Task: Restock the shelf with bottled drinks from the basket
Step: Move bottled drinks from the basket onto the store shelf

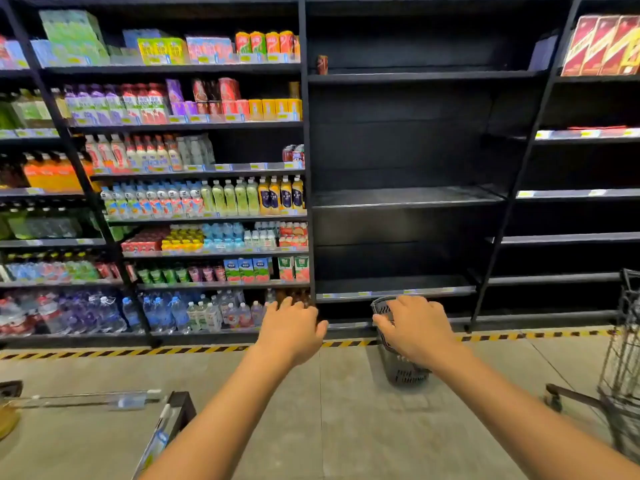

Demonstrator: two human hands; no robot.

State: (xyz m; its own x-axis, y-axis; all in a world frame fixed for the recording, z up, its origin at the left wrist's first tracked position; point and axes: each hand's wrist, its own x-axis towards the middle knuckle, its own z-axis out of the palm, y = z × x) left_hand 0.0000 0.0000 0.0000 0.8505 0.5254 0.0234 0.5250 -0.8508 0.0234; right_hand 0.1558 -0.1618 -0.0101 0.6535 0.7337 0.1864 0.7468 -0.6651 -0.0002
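Note:
A dark plastic basket (405, 372) stands on the floor in front of a black shelf unit (398, 199) whose boards are bare. My right hand (414, 325) reaches forward over the basket's near rim, fingers spread, holding nothing; it hides most of the basket's inside, so I cannot see its contents. My left hand (291, 325) is stretched out to the left of the basket, open and empty, in front of the lowest shelf. Bottled drinks (221, 197) fill the shelf unit to the left in several rows.
A wire shopping cart (620, 368) stands at the right edge. At lower left is the top of a low display rack (166, 420). Yellow-black tape (121, 352) runs along the floor before the shelves. A single can (322, 64) and red boxes (602, 45) sit up high.

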